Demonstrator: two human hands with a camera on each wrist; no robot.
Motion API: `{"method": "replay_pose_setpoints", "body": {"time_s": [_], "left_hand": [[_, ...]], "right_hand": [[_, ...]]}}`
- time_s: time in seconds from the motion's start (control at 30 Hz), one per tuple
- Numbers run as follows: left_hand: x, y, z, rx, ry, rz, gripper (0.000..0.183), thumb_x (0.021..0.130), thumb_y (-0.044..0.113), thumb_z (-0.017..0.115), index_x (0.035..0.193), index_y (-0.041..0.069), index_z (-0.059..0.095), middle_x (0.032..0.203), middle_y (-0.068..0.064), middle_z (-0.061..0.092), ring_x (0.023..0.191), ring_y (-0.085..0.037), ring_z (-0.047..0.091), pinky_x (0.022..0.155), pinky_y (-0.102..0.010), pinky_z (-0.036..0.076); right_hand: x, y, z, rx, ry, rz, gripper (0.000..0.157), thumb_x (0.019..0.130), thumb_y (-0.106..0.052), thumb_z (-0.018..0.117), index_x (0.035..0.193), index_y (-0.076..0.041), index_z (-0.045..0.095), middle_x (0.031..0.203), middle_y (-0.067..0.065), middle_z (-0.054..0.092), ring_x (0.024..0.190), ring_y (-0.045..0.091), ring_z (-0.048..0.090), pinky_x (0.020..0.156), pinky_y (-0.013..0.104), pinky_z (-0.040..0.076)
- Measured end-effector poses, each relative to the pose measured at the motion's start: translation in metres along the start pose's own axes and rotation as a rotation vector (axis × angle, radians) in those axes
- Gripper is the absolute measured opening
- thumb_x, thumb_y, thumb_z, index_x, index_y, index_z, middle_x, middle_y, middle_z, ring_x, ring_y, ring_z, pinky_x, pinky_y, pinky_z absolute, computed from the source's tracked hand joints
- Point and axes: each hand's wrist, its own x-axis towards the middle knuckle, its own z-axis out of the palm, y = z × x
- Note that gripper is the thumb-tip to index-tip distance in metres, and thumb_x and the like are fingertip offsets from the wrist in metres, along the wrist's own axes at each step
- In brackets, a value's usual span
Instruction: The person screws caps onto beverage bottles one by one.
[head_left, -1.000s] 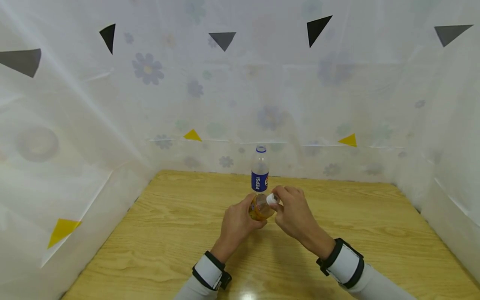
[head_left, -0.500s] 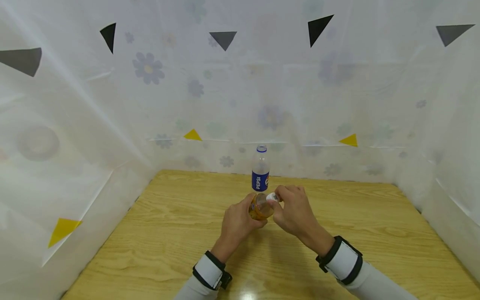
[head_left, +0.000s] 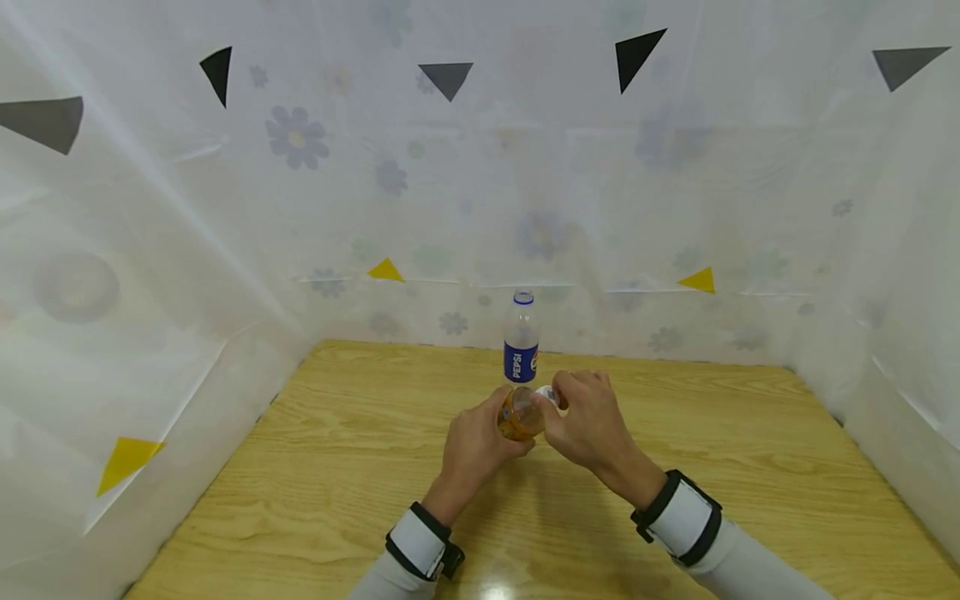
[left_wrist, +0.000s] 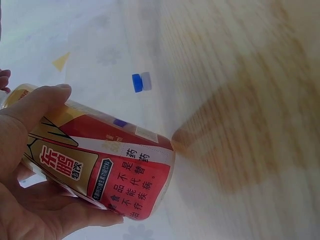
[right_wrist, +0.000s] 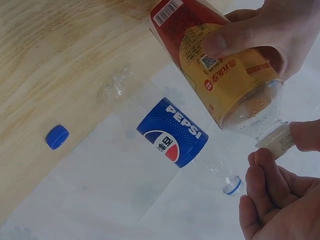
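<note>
My left hand [head_left: 480, 437] grips the body of a clear plastic drink bottle [head_left: 519, 414] with a red and gold label, its base low over the table in the left wrist view. At the bottle's mouth, my right hand [head_left: 588, 421] pinches the white cap [right_wrist: 276, 141] between thumb and fingers. Just beyond both hands stands an upright Pepsi bottle [head_left: 520, 350], clear with a blue label and no cap on its neck. A loose blue cap [right_wrist: 57, 137] lies on the table in the right wrist view; the head view does not show it.
The wood-grain table [head_left: 322, 467] carries both bottles. White flower-patterned sheeting [head_left: 480, 183] encloses its back and sides, with black, grey and yellow triangles stuck on. Each wrist wears a black-strapped band.
My right thumb and fingers have turned a little at the white cap, and the thumb now covers more of it. The left hand, its bottle and the Pepsi bottle stay put.
</note>
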Motion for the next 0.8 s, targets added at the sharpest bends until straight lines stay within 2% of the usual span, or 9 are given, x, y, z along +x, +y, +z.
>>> {"method": "replay_pose_setpoints", "body": {"time_s": [0.37, 0.8], "left_hand": [[-0.0002, -0.0008, 0.0001, 0.018, 0.009, 0.005, 0.065, 0.07, 0.034, 0.094, 0.125, 0.02, 0.064, 0.103, -0.003, 0.077, 0.087, -0.02, 0.074, 0.072, -0.036, 0.06], [-0.0002, -0.0021, 0.0009, 0.006, 0.007, 0.0, 0.068, 0.07, 0.034, 0.094, 0.13, 0.022, 0.063, 0.105, -0.003, 0.077, 0.089, -0.021, 0.074, 0.073, -0.036, 0.06]], "right_hand": [[-0.0001, 0.0011, 0.0009, 0.004, 0.022, -0.011, 0.04, 0.086, -0.018, 0.079, 0.064, -0.014, 0.046, 0.058, -0.007, 0.033, 0.056, 0.012, 0.03, 0.069, 0.034, 0.024], [-0.0044, 0.0025, 0.0026, -0.013, 0.032, -0.016, 0.034, 0.089, -0.026, 0.079, 0.072, -0.012, 0.053, 0.063, -0.006, 0.044, 0.063, 0.013, 0.038, 0.072, 0.034, 0.027]]}}
